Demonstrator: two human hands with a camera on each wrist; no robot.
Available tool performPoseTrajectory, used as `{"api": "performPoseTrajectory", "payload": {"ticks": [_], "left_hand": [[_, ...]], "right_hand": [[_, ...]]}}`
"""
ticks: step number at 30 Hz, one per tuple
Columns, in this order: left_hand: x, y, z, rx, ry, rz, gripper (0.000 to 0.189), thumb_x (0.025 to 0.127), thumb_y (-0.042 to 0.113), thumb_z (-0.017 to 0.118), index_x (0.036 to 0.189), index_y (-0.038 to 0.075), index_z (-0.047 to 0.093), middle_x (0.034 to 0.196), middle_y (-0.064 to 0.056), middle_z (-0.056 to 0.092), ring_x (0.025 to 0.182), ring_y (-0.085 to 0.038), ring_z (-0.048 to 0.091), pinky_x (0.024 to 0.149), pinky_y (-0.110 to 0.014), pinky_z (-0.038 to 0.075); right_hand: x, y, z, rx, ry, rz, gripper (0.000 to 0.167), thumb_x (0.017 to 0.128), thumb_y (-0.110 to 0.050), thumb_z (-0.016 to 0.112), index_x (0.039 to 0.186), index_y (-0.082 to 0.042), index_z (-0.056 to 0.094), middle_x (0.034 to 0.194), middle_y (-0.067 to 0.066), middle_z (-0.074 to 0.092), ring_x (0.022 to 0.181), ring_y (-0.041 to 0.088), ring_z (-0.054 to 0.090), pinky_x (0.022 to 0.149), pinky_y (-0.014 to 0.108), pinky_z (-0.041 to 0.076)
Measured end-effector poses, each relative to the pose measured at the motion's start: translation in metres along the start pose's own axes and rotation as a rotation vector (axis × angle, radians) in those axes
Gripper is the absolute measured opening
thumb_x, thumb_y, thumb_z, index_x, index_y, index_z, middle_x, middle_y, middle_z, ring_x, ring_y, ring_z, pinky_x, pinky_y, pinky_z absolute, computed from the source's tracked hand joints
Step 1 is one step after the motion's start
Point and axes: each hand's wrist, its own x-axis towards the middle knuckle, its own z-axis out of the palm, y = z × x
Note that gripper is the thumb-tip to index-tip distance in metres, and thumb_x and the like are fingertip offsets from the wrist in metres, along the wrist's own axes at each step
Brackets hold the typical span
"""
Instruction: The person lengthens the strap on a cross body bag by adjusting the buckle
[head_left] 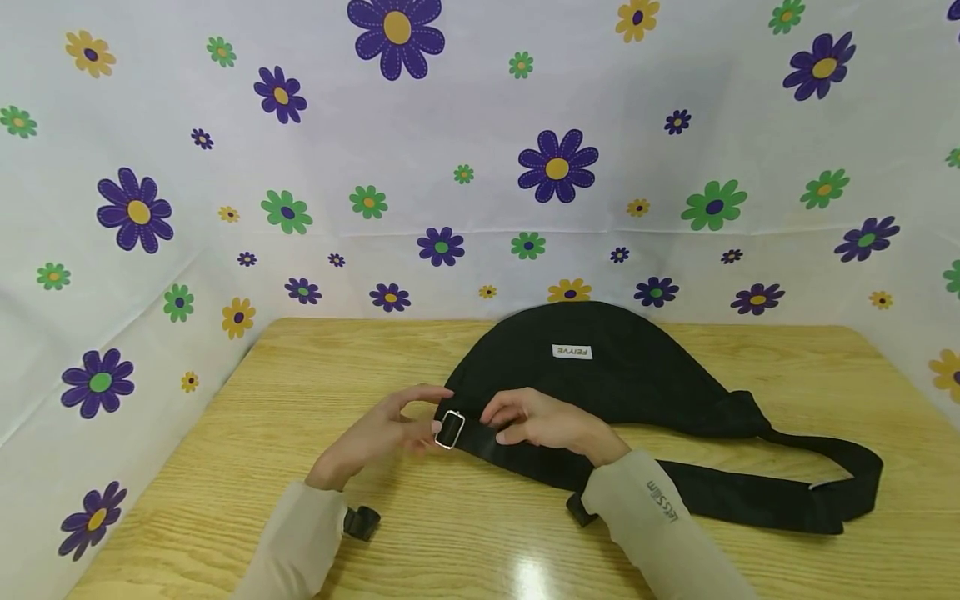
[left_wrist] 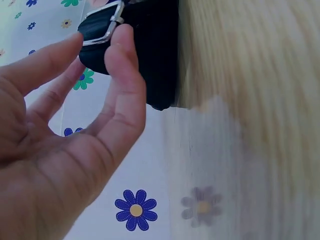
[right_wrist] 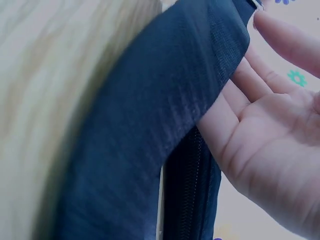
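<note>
Pinching with our left hand (head_left: 375,435) the metal slide buckle (head_left: 451,429), we could twist the flat strap (head_left: 528,462) if our right hand (head_left: 551,423), its grip uncertain, pulls crookedly; hard tugging might drag the black belt bag (head_left: 592,383) lying beyond on the table (head_left: 322,367).

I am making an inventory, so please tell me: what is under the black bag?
The wooden table shows around the black bag, which appears to rest on it. Anything directly beneath is hidden.

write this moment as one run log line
left hand: touching metal buckle | right hand: at black strap | black bag: on wooden table, white label upside down
</note>
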Motion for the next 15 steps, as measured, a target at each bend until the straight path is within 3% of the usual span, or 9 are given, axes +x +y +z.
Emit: {"api": "performPoseTrajectory", "payload": {"ticks": [5, 8, 12, 15], "left_hand": [[0.0014, 0.0005, -0.0002, -0.01, -0.037, 0.073, 0.052, 0.096, -0.003, 0.061, 0.146, 0.003, 0.051, 0.146, -0.027, 0.047, 0.093, -0.036, 0.071, 0.087, -0.039, 0.054], [0.003, 0.0007, 0.0006, 0.004, -0.055, 0.107, 0.052, 0.094, -0.008, 0.061, 0.145, 0.001, 0.052, 0.144, -0.025, 0.049, 0.094, -0.038, 0.069, 0.084, -0.035, 0.052], [0.0036, 0.0015, 0.0029, 0.022, -0.056, 0.095, 0.056, 0.092, -0.013, 0.059, 0.145, -0.001, 0.051, 0.109, -0.024, 0.066, 0.094, -0.036, 0.068, 0.078, -0.033, 0.051], [0.004, 0.0012, 0.0054, 0.049, -0.047, 0.102, 0.059, 0.09, -0.015, 0.058, 0.146, -0.002, 0.05, 0.096, -0.019, 0.068, 0.09, -0.031, 0.067, 0.074, -0.032, 0.05]], "right_hand": [[-0.0009, 0.0011, -0.0023, -0.001, 0.015, 0.016, 0.026, 0.097, 0.001, 0.06, 0.123, 0.004, 0.061, 0.131, 0.019, 0.061, 0.102, 0.022, 0.057, 0.056, 0.025, 0.035], [-0.0008, 0.002, -0.0032, 0.005, 0.024, 0.029, 0.028, 0.097, 0.001, 0.06, 0.125, 0.003, 0.06, 0.136, 0.021, 0.057, 0.117, 0.03, 0.055, 0.056, 0.026, 0.035], [0.0005, 0.003, -0.0021, 0.02, 0.025, 0.036, 0.033, 0.097, -0.001, 0.061, 0.13, 0.003, 0.059, 0.141, 0.023, 0.053, 0.131, 0.037, 0.047, 0.06, 0.028, 0.037], [0.0012, 0.0034, -0.0009, 0.044, 0.025, 0.032, 0.035, 0.097, 0.001, 0.061, 0.131, 0.004, 0.058, 0.136, 0.023, 0.056, 0.126, 0.036, 0.051, 0.071, 0.031, 0.044]]}}
